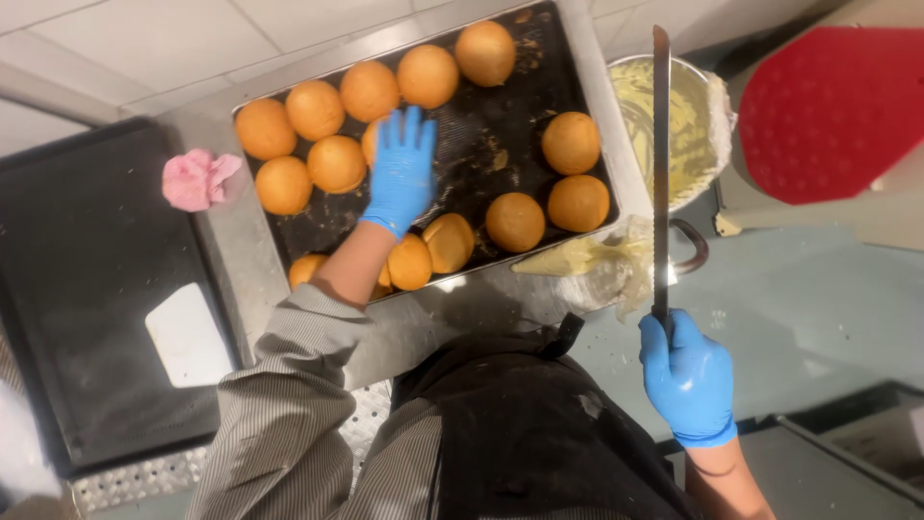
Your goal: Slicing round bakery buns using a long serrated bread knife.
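A dark baking tray (481, 135) holds several round golden buns (515, 221). My left hand (401, 173), in a blue glove, reaches over the tray and rests on a bun (371, 140) that it mostly hides, fingers spread. My right hand (688, 376), also blue-gloved, grips the handle of a long serrated bread knife (660, 164) whose blade points away from me, right of the tray. I wear a striped shirt and a black apron.
A metal bowl of pale cream (679, 125) sits right of the tray, a filled piping bag (587, 260) lies by the tray's near right corner. A pink cloth (197, 178), a black tray (87, 289) with a white scraper (190, 335) are left. A red perforated board (833, 111) is far right.
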